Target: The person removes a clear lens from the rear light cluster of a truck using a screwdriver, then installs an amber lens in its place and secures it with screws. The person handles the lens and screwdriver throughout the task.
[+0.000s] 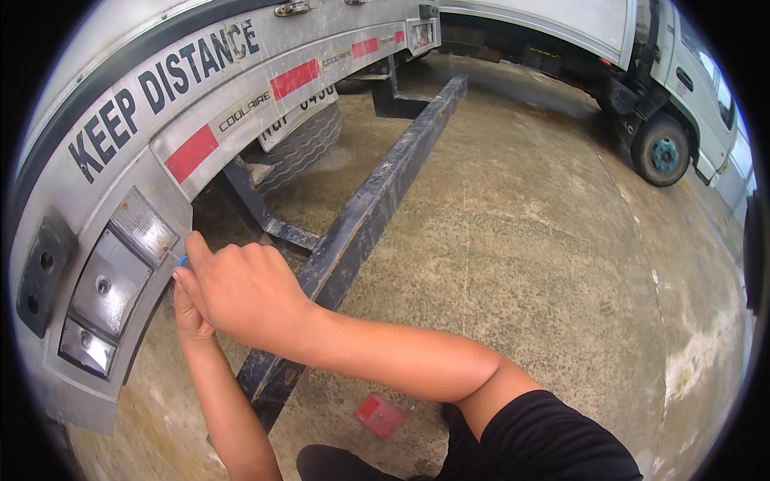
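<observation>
At the corner of a truck's rear, a tail lamp unit (111,284) shows its bulbs and silvery reflectors in separate compartments. My right hand (245,293) is closed beside the lamp's inner edge, thumb and forefinger pinching a small blue piece (184,260). A thin line runs from that piece toward the lamp; its kind is too small to tell. Under and partly behind the right hand, my left hand (192,313) is raised against it, and most of its fingers are hidden. On the concrete near my feet lies a red lens-like piece (379,416).
A long dark steel bumper bar (365,216) runs diagonally below my right forearm, held by brackets (257,204). Left of the lamp sits a black rubber block (46,276). A tyre (305,152) shows under the truck. Another white truck (682,88) stands at the far right.
</observation>
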Demonstrator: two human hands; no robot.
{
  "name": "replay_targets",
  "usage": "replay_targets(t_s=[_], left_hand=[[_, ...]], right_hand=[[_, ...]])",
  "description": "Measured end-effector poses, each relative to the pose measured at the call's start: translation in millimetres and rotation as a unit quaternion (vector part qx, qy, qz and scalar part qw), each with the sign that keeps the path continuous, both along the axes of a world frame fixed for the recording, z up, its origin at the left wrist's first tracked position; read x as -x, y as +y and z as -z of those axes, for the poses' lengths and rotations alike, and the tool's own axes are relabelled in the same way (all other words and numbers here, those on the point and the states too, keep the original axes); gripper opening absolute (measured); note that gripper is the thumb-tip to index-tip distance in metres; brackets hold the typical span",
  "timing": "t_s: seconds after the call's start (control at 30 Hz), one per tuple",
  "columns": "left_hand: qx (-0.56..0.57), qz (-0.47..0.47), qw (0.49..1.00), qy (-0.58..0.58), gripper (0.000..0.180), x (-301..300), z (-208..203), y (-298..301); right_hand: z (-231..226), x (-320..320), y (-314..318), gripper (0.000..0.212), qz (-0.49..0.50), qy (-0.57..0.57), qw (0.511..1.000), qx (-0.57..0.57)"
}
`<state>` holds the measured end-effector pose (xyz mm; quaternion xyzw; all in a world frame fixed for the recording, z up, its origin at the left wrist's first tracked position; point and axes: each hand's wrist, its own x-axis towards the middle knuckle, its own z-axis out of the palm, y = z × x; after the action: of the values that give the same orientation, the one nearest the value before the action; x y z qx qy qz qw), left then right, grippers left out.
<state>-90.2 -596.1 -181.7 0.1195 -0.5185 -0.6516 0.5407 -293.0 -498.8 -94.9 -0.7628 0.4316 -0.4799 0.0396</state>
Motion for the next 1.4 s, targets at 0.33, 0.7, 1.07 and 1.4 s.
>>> replay_targets(t_s=[0.33, 0.7, 1.07, 1.4], left_hand=[[-0.016, 0.046, 0.997, 0.051, 0.061, 0.2, 6.9, -2.5], [0.054, 0.038, 0.995, 0.068, 0.065, 2.9, 18.0, -11.6], [0.03, 0.072, 0.996, 0.047, 0.049, 4.5, 8.4, -3.7], [0.038, 0.121, 0.989, 0.074, 0.067, 15.0, 9.5, -16.8]], right_hand=[[1.5, -1.1, 14.2, 0.04, 0.048, 0.036, 0.995, 0.082], [3.8, 2.1, 10.3, 0.053, 0.014, 0.042, 0.999, -0.019], [0.9, 1.2, 20.3, 0.047, 0.011, 0.099, 0.994, -0.041], [-1.0, 1.1, 22.3, 0.039, 0.008, 0.054, 0.999, 0.002]])
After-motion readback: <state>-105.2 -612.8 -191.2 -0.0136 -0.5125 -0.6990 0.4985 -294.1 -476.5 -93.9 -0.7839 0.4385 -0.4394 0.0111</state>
